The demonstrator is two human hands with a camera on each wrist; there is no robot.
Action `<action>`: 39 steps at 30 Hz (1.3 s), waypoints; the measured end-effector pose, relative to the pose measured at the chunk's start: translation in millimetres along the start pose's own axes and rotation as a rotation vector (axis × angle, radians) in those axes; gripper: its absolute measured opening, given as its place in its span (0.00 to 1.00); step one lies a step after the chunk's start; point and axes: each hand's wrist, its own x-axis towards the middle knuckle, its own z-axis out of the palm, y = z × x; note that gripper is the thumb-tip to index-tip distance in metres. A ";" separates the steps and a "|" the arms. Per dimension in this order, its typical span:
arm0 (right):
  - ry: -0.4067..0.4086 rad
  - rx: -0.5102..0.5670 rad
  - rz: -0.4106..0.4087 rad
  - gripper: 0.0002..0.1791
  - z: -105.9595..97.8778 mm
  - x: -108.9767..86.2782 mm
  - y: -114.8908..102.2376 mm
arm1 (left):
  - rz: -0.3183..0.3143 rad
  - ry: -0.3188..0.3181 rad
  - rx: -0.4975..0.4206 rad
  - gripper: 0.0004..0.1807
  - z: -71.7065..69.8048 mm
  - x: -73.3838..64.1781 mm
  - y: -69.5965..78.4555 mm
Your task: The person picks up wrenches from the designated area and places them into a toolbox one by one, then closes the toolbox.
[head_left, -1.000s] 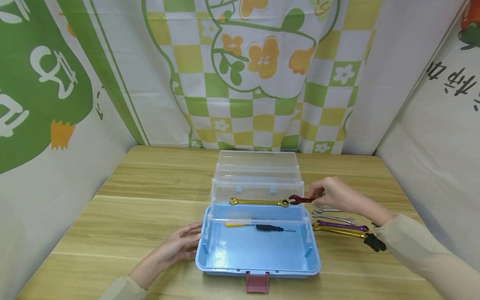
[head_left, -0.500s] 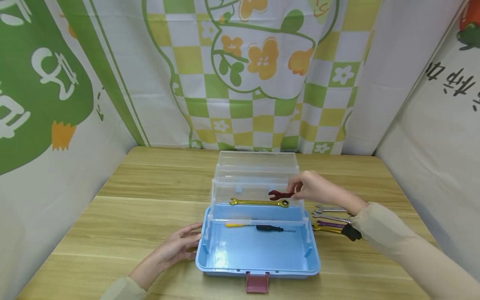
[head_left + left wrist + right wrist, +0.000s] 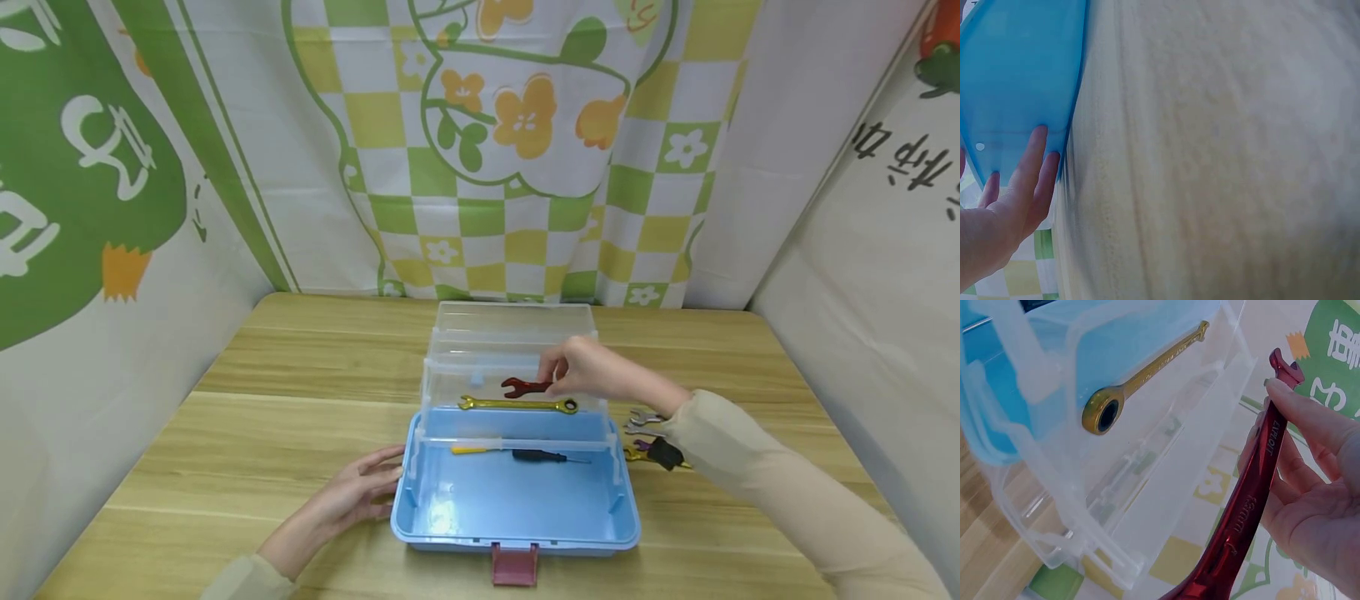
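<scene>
Now the right hand [image 3: 583, 367], pinching the red wrench [image 3: 1260, 469], has reached the clear trays [image 3: 444, 383]. Placing seems close. Left hand [image 3: 363, 487] unclenched.

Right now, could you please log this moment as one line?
right hand: pinches red wrench near clear tray | left hand: touches blue box | gold wrench: in tray | black screwdriver: in box

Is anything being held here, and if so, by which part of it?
Yes: the right hand pinches a red wrench by its shank, just behind the open end. The left hand only touches the outer side of the blue toolbox.
</scene>
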 end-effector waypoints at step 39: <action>-0.041 0.110 -0.029 0.05 45.0 39.1 -7.4 | 0.004 0.006 0.013 0.36 0.8 -0.1 -0.7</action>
